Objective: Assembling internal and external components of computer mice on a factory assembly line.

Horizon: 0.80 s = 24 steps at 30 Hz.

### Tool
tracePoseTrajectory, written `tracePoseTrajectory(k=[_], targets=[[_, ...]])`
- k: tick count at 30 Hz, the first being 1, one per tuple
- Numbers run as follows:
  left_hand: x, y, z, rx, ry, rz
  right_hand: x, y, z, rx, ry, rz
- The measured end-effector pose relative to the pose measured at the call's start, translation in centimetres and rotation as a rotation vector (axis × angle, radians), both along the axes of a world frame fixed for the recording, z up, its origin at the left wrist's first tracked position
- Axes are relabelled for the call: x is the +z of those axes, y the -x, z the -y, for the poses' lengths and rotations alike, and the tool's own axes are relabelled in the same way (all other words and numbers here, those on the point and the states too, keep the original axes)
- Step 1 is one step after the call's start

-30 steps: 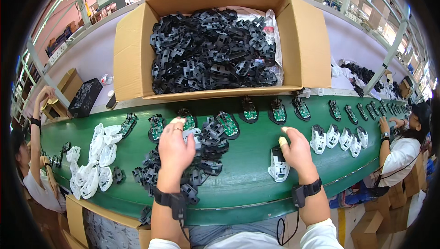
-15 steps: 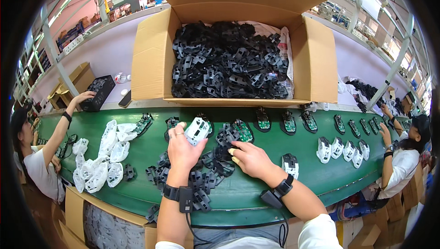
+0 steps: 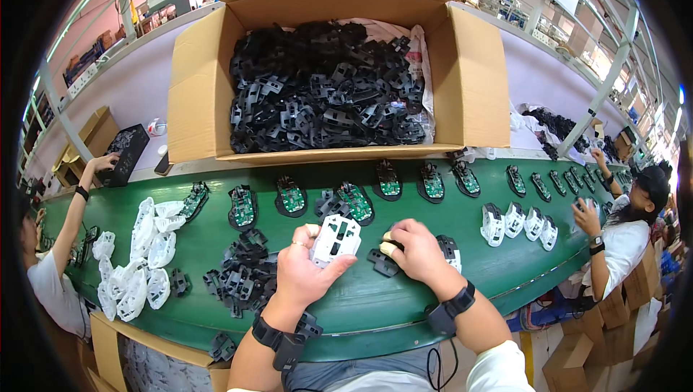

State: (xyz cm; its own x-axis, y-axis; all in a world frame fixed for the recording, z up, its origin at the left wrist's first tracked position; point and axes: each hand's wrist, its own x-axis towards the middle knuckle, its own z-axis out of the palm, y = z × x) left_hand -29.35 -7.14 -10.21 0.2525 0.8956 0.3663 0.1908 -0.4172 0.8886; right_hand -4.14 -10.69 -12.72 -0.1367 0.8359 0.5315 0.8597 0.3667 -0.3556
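My left hand (image 3: 307,271) grips a white mouse shell (image 3: 337,239), thumb along its near edge, its inner side with cutouts facing up. To the right of it, my right hand (image 3: 420,251) pinches a small black plastic part (image 3: 383,263), slightly apart from the shell. Fingertips of both hands carry pale yellow covers. A heap of the same black parts (image 3: 245,273) lies left of my left forearm. Just behind my right hand sits a white-and-black mouse piece (image 3: 449,251), partly hidden. Beyond my hands, green circuit boards on black bases (image 3: 291,195) form a row.
A large carton (image 3: 339,154) full of black parts stands behind the green belt (image 3: 390,305). White shells lie at left (image 3: 132,291) and right (image 3: 493,224). An open carton (image 3: 108,338) sits below left. Co-workers reach in at the left (image 3: 65,240) and right (image 3: 599,262).
My right hand has come away from the heap rightward and nearer, now with a black part. My left hand has brought the white shell nearer and to the right. The view has shifted.
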Motion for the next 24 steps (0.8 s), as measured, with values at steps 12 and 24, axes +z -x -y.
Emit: tracePoseTrajectory(k=[12, 24], targets=[[-0.5, -1.0, 0.1, 0.098, -0.236, -0.156, 0.4, 1.1, 2.4, 0.269, 0.177, 0.153], [-1.3, 0.0, 0.4, 0.076, -0.055, -0.104, 0.9, 2.3, 2.3, 0.123, 0.253, -0.088]])
